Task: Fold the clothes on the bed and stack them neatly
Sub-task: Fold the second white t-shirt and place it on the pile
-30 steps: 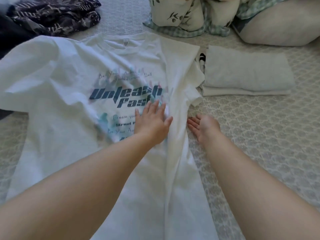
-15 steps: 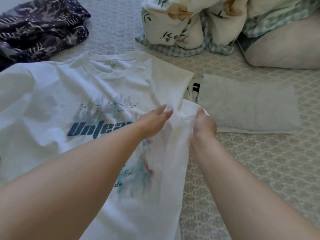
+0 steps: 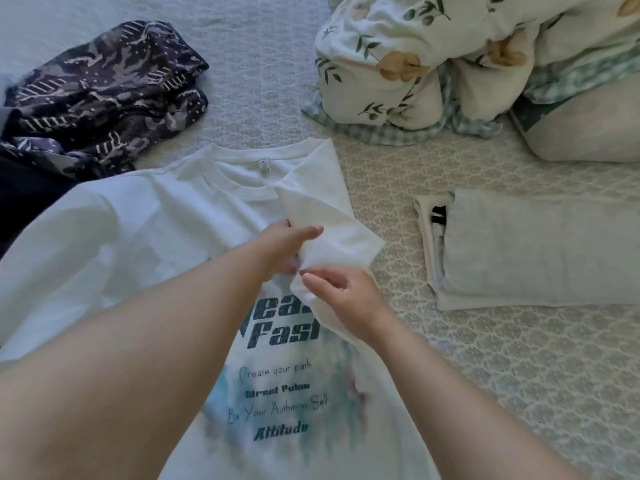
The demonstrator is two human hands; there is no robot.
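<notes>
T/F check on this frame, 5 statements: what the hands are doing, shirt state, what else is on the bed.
1. Both hands are on the sleeve of the white T-shirt. True: the left hand and the right hand hold the sleeve over the shirt's front.
2. The T-shirt is already folded into a small rectangle. False: it lies mostly spread out, print up, with only the one sleeve side brought in.
3. A folded stack sits on the bed on the shirt's right. True.
4. The dark patterned garment lies on top of that stack. False: it lies crumpled, apart, at upper left.
5. The right hand is flat on the bedspread. False: it pinches sleeve fabric.
</notes>
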